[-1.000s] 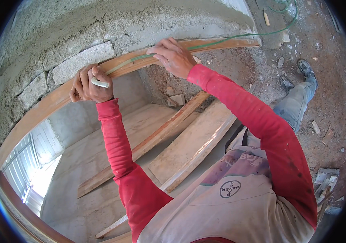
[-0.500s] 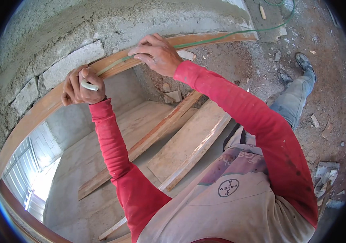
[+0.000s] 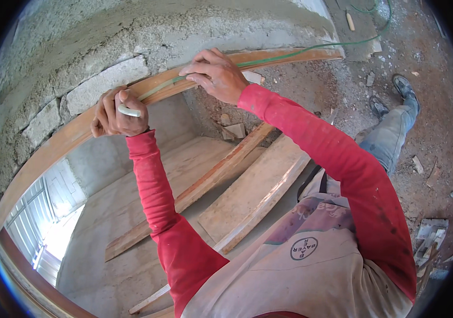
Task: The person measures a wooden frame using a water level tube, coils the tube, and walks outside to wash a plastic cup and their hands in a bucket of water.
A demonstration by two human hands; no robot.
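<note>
While the left hand [image 3: 120, 112] curls tightly around the green tubing [image 3: 263, 60], the right hand [image 3: 216, 77] pinches it farther along between thumb and fingertips, so the 2 hands stand apart with a short, pale-looking stretch of it between them. The tubing lies lengthwise on the wooden jamb [image 3: 57, 146], which borders the rough masonry wall [image 3: 157, 32], then runs past the jamb's end and curves away over the ground [image 3: 311, 85]. A pale bent stub [image 3: 129, 111], apparently the tubing's end, pokes out by the left thumb. The left fist probably anchors that end against the wood, and the right fingers seem to keep the line flat and straight; the jamb likely serves as a firm backing for both. Below, a red-edged plank [image 3: 194, 193] and a wider board [image 3: 253, 185] lie side by side, perhaps just laid out of the way.

Compared with 1 second ago, the right hand sits nearer the left, while the left grips the same spot. Against 0.5 seconds ago, mainly the camera's view has shifted.
</note>
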